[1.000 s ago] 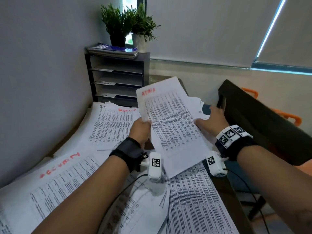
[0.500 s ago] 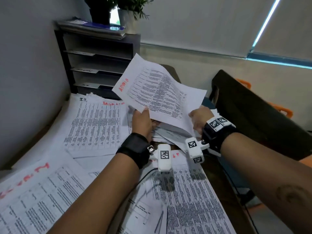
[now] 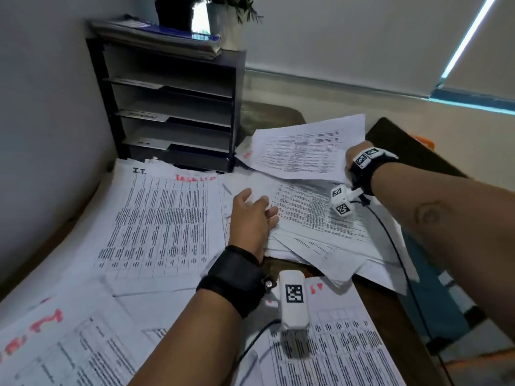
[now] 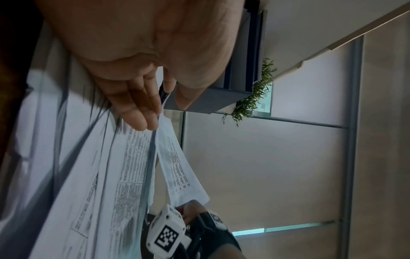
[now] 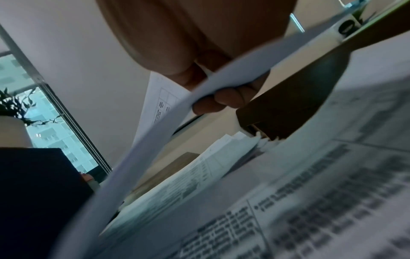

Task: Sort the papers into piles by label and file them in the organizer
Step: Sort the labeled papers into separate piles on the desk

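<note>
My right hand (image 3: pixel 350 164) pinches the right edge of a printed sheet (image 3: pixel 303 151) with a red label at its left corner, low over the desk just right of the black organizer (image 3: pixel 172 107). In the right wrist view the fingers (image 5: pixel 221 101) curl under that sheet (image 5: pixel 168 119) and the thumb lies on top. My left hand (image 3: pixel 252 215) rests with straight fingers on the loose, unsorted stack (image 3: pixel 315 218) in the middle. The left wrist view shows its fingertips (image 4: pixel 142 115) touching the paper edges.
An "I.T." pile (image 3: pixel 161 218) lies left of my left hand. A red-labelled pile (image 3: pixel 47 346) sits at the front left and another pile (image 3: pixel 342 349) at the front right. Potted plants (image 3: pixel 228 20) and booklets top the organizer. A dark chair (image 3: pixel 412 146) stands at the right.
My left hand has let go of the sheet and come down onto the middle stack. My right hand alone has carried the sheet lower and to the right, beside the organizer.
</note>
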Demonstrator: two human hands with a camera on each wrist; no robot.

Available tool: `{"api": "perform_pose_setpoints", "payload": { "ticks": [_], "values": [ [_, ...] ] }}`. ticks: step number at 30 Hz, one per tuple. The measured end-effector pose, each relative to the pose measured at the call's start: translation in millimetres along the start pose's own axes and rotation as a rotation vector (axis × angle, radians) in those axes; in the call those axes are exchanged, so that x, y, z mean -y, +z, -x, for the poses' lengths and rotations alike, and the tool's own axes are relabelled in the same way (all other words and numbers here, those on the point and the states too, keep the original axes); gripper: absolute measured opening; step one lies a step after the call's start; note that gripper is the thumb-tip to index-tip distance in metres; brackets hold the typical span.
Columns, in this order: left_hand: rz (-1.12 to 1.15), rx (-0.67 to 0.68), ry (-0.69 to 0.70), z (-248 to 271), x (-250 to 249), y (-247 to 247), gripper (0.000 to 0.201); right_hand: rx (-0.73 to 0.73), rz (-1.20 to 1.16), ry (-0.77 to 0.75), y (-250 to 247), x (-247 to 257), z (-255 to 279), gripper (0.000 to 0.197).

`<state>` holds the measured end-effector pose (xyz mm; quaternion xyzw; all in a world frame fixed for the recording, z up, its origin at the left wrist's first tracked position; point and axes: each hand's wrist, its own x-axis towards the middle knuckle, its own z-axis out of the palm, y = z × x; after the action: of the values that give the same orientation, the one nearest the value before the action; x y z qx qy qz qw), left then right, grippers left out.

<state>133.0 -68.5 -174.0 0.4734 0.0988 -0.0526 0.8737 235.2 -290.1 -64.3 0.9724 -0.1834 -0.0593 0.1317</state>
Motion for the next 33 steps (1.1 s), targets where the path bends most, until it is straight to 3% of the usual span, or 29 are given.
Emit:
{"api": "perform_pose_setpoints", "payload": {
  "ticks": [3, 7, 10, 12, 16, 20, 23, 29, 33],
  "values": [
    [0.013, -0.001, 0.006, -3, 4, -1, 0.046, -0.033, 0.05, -0.047, -5, 2, -24, 0.052],
    [0.02, -0.002, 0.014, -3, 5, -2, 0.047, -0.081, -0.061, -0.07, -5, 6, -20, 0.067],
    [0.008, -0.01, 0.008, -3, 5, -2, 0.048, -0.224, -0.375, -0.047, 1, 12, -14, 0.048],
    [-0.009, -0.016, 0.016, 1, 3, 1, 0.049, -0.31, -0.577, -0.149, 6, 21, 1, 0.039],
    [-0.12, -0.004, 0.031, 16, -11, 6, 0.039, -0.086, -0.827, -0.513, 13, 28, 76, 0.017],
    [-0.199, 0.0, 0.187, 26, -47, 0, 0.02, 0.134, -0.744, -0.712, 20, 24, 162, 0.022],
    [-0.24, -0.013, 0.279, 36, -68, -11, 0.013, 0.125, -0.496, -0.833, 33, 21, 207, 0.026],
    [-0.506, 0.076, 0.159, 73, -66, -29, 0.015, 0.127, -0.374, -0.797, 78, 27, 238, 0.035],
    [-0.857, 0.152, 0.066, 101, -57, -34, 0.009, 0.048, -0.39, -0.753, 87, 35, 245, 0.042]
  ]
}}
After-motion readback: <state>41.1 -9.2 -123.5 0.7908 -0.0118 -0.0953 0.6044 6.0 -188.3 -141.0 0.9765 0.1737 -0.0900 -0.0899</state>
